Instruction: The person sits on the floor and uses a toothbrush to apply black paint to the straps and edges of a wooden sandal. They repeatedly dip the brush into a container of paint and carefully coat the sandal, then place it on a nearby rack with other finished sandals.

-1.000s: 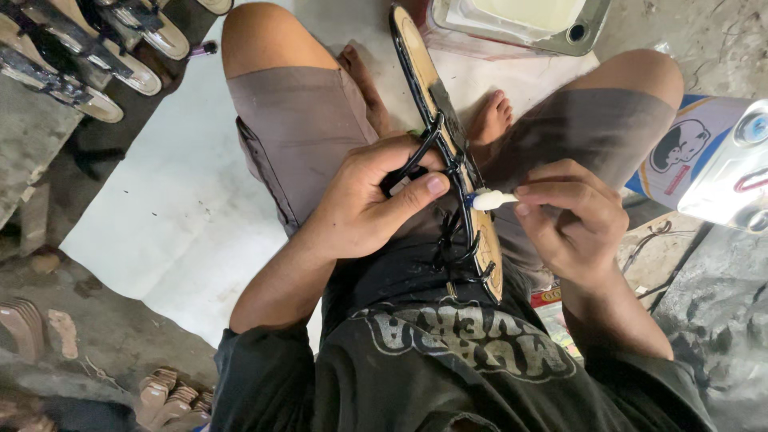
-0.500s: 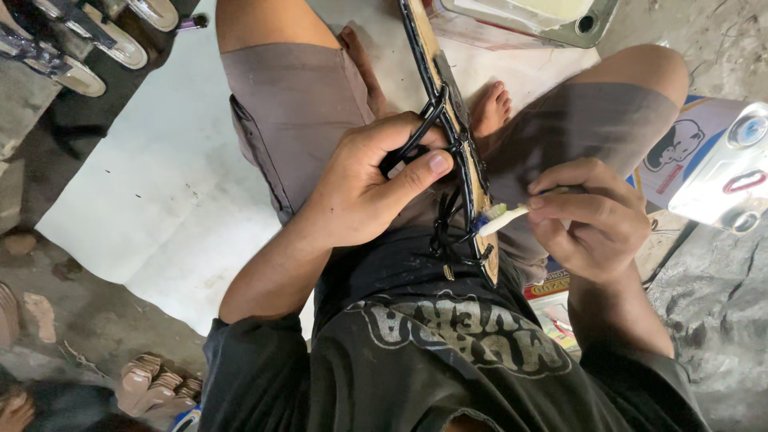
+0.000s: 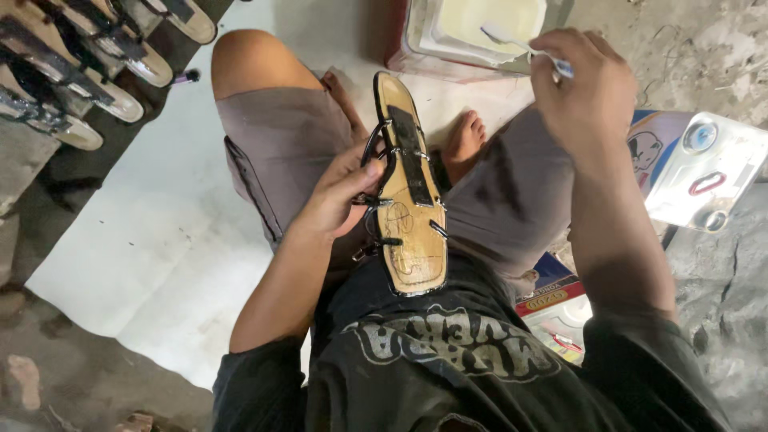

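Lying sole-up across the person's lap, the sandal (image 3: 410,204) runs its long axis away from the body, heel end near the belly and toe end pointing out toward the bare foot (image 3: 466,140). Black straps (image 3: 374,152) hang off its left edge, and a dark strip runs down the middle of the tan sole. The left hand (image 3: 336,200) is right against that left edge, its fingers (image 3: 358,178) wrapped around the side and the straps, grasping the sandal and keeping the sole turned up. The right hand (image 3: 580,88) is well apart from it, raised beyond the toe end and off to the right, its fingers clenched around a small brush (image 3: 520,44) whose tip reaches over the open container (image 3: 416,48) of pale paste on the floor. So the sandal lies back toward the body and to the left of the brush hand. More sandals (image 3: 72,64) lie in a row at the far left.
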